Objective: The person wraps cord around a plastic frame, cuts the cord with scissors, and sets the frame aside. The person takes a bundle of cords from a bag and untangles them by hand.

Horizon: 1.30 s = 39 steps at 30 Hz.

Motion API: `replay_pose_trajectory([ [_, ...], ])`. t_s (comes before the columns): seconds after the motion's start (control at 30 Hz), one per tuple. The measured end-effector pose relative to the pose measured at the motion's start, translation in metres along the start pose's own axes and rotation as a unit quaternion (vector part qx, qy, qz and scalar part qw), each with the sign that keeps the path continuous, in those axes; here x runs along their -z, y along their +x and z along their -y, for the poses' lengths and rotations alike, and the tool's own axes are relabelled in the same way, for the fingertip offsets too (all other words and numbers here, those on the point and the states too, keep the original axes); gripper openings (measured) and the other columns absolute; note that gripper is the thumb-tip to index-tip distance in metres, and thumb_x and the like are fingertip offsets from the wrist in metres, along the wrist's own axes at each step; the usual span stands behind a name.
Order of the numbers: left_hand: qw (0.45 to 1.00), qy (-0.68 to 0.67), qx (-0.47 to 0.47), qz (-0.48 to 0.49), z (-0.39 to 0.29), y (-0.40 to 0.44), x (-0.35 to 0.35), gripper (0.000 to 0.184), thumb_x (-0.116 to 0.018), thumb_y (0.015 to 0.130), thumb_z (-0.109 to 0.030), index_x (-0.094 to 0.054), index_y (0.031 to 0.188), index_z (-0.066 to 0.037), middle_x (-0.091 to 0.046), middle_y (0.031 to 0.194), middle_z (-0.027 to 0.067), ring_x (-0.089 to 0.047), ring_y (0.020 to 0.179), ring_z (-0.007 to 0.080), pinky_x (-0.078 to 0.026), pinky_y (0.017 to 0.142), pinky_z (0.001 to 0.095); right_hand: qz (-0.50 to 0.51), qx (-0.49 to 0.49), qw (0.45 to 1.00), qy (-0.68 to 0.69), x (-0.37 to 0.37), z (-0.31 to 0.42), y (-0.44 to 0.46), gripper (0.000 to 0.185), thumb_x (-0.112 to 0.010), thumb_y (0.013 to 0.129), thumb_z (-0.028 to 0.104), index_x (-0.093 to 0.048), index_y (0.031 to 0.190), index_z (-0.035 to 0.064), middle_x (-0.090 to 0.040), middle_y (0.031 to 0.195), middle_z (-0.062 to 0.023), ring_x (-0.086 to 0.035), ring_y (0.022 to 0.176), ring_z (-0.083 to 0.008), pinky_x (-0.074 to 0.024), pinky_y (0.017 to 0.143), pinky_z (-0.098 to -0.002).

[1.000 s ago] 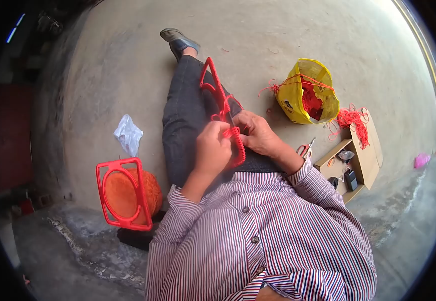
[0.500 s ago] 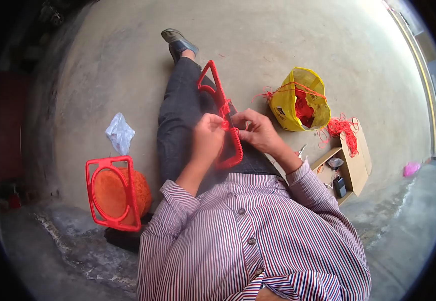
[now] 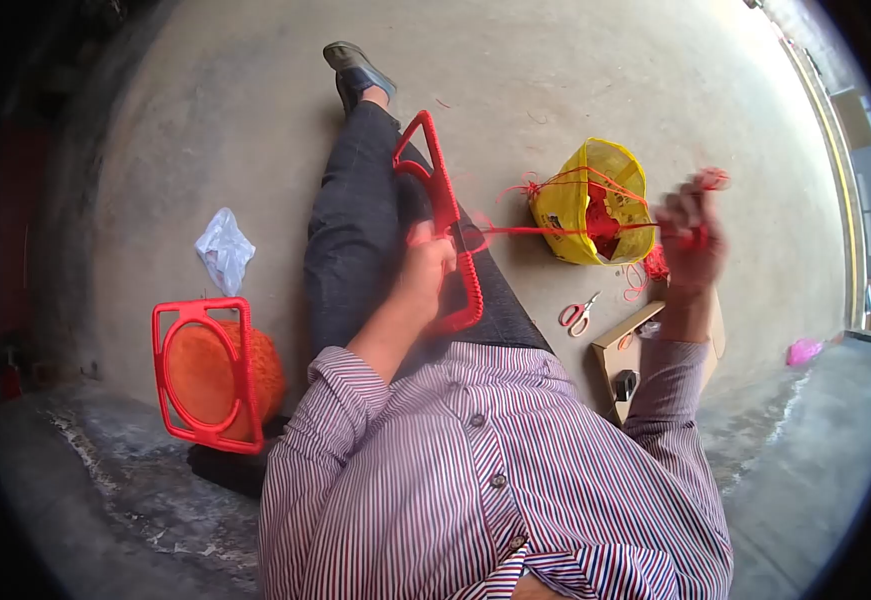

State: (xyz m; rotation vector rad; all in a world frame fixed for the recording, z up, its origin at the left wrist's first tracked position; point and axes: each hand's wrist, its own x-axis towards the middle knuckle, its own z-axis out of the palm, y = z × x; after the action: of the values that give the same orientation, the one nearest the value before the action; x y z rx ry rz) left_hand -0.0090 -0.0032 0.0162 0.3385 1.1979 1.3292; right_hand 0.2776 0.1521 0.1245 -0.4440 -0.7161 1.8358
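My left hand [image 3: 425, 268] grips the side of a red cord-wrapped frame [image 3: 440, 195] that stands over my thigh. Out to the right, my right hand [image 3: 692, 235] is closed on red cord [image 3: 545, 231] and is blurred by motion. The cord runs taut from the frame, across the front of the yellow bag, to this hand. A small bundle of the cord sticks out above the fingers.
A yellow bag [image 3: 567, 210] holds red cord. Scissors [image 3: 578, 315] lie beside a cardboard box [image 3: 610, 365]. At the left are a second red frame [image 3: 248, 370], an orange round object [image 3: 270, 372] and a plastic bag [image 3: 225, 250]. A pink bag [image 3: 803, 351] lies far right.
My right hand has left the frame and moved far to the right, drawing the cord out straight. My left hand has stayed at the frame. The scissors now show fully.
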Motion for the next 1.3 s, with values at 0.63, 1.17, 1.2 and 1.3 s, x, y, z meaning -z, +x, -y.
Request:
replay_pose_trajectory([
  [0.63, 0.997, -0.064, 0.024, -0.025, 0.002, -0.003, -0.009, 0.037, -0.047, 0.075, -0.007, -0.052, 0.112, -0.005, -0.056, 0.094, 0.0014, -0.049, 0.078, 0.0115, -0.041, 0.075, 0.0247, 0.136, -0.237, 0.91, -0.312, -0.076, -0.114, -0.035, 0.016, -0.062, 0.097, 0.023, -0.059, 0.095, 0.0071, -0.052, 0.072, 0.008, -0.043, 0.058, -0.0002, -0.0336, 0.05, -0.0175],
  [1.17, 0.931, 0.328, -0.096, -0.13, -0.004, 0.003, 0.034, 0.021, -0.06, 0.096, -0.02, -0.059, 0.086, -0.001, -0.058, 0.068, -0.0011, -0.049, 0.057, 0.004, -0.039, 0.05, 0.0222, 0.324, -0.04, 0.681, -0.655, -0.032, -0.151, -0.004, 0.016, -0.072, 0.078, 0.011, -0.069, 0.093, 0.0077, -0.062, 0.085, -0.011, -0.063, 0.076, -0.0292, -0.0505, 0.07, -0.0369],
  [1.2, 0.925, 0.35, -0.088, -0.12, 0.002, -0.004, 0.029, 0.031, -0.06, 0.096, -0.029, -0.059, 0.08, -0.003, -0.055, 0.064, -0.0012, -0.048, 0.055, 0.0048, -0.038, 0.049, 0.0234, 0.31, -0.064, 0.714, -0.624, -0.028, -0.171, -0.009, 0.016, -0.071, 0.078, 0.01, -0.067, 0.093, 0.0057, -0.062, 0.084, -0.0105, -0.063, 0.075, -0.0269, -0.0506, 0.07, -0.0361],
  [1.3, 0.886, 0.4, -0.186, -0.141, 0.0, -0.018, 0.008, 0.026, -0.059, 0.097, -0.022, -0.056, 0.08, -0.004, -0.053, 0.064, -0.0023, -0.046, 0.058, 0.0037, -0.037, 0.05, 0.0241, 0.227, -0.143, 0.802, -0.534, -0.038, -0.187, -0.021, 0.017, -0.071, 0.08, 0.008, -0.065, 0.094, 0.0019, -0.064, 0.088, -0.0085, -0.063, 0.075, -0.0207, -0.0508, 0.071, -0.0333],
])
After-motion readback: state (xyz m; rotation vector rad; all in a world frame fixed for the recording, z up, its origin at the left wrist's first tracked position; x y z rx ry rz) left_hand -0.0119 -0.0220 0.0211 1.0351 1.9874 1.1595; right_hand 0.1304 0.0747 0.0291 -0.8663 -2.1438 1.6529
